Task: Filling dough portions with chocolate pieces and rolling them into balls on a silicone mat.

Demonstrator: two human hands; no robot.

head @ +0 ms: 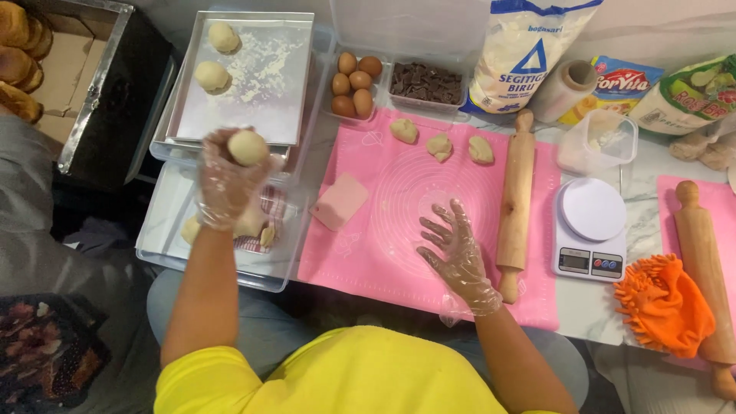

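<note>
Left hand (224, 180), gloved, fingers cupped around a smooth dough ball (248, 147) above the floured metal tray (295, 46); best kept gently cradled, not squeezed. Right hand (456, 257) hovers spread and empty over the pink mat (383, 253), beside the rolling pin (515, 207)

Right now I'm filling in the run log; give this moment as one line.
left hand: holds round pale dough ball above metal tray | right hand: open, empty, over pink silicone mat
</note>
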